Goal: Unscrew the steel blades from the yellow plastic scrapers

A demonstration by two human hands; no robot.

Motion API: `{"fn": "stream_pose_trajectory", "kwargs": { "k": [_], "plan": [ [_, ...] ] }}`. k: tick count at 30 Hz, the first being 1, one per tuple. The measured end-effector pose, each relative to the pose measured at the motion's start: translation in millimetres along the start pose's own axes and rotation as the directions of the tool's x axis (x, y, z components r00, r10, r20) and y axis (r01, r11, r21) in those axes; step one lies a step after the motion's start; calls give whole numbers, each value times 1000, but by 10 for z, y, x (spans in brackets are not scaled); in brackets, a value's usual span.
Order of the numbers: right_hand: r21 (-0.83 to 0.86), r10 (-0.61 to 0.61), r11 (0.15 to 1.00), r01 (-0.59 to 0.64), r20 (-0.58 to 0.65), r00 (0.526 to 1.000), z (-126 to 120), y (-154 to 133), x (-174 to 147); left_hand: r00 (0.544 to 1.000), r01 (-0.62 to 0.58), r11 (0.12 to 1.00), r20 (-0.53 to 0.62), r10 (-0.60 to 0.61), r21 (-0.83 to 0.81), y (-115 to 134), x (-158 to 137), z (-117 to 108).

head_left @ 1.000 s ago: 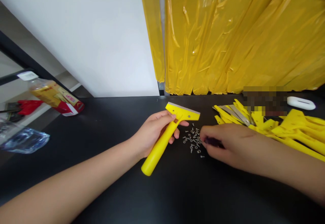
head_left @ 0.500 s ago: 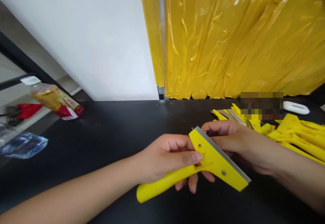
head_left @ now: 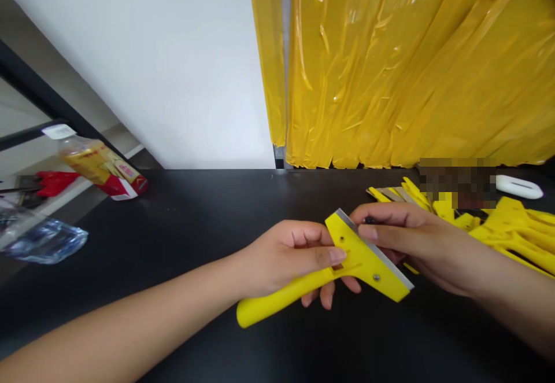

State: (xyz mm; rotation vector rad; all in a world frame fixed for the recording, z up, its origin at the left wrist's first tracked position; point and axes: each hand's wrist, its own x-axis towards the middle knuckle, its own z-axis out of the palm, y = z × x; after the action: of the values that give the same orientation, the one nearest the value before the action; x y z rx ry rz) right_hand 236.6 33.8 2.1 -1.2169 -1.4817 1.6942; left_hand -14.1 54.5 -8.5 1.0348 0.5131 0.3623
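My left hand [head_left: 299, 258] holds a yellow scraper [head_left: 364, 264], with the thumb across its head and the fingers beneath. The scraper's handle points to the lower left, and a grey metal blade [head_left: 390, 262] runs along the head's upper right edge. One hole [head_left: 341, 238] in the head looks bare, while a screw [head_left: 376, 277] sits near the other end. Close behind the blade, my right hand [head_left: 401, 232] is closed in a pinch. A small dark tip [head_left: 369, 220] shows between its thumb and index finger; its kind is too hidden to tell.
Several yellow scraper parts [head_left: 515, 229] lie piled at the right on the black table [head_left: 195, 325]. A white case [head_left: 519, 186] is behind them. On the left are a drink bottle [head_left: 104, 166] and a clear bottle [head_left: 47, 241]. Yellow strips [head_left: 368, 70] hang at the back.
The scraper has risen slightly and its far end now sits further left. My right thumb has come up into view by the blade, and the dark tip shows more clearly.
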Motion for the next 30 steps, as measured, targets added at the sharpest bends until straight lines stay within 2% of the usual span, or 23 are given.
{"fn": "stream_pose_trajectory", "kwargs": {
  "k": [5,8,12,16,23,27,30],
  "plan": [
    [-48,1,999,-1,7,1000,8,-10,3,998,48,998,-36,-46,37,4,-18,17],
    [32,1,999,-1,14,1000,7,4,-2,999,47,998,-14,-47,33,0,-15,4],
    [157,59,986,-59,6,998,16,33,24,999,30,999,27,-30,-30,5,-8,-22],
    [148,94,984,-96,17,995,58,62,43,996,54,996,67,-50,-66,11,-9,-34],
    [165,75,983,-80,36,997,138,72,29,991,90,991,110,-78,-103,-11,-28,-38],
    [92,43,995,-44,15,999,113,56,27,990,96,991,108,-86,-89,3,-23,-40],
    [143,58,988,-58,6,998,61,50,10,996,66,996,62,-62,-61,23,-8,-39]
  ]
}}
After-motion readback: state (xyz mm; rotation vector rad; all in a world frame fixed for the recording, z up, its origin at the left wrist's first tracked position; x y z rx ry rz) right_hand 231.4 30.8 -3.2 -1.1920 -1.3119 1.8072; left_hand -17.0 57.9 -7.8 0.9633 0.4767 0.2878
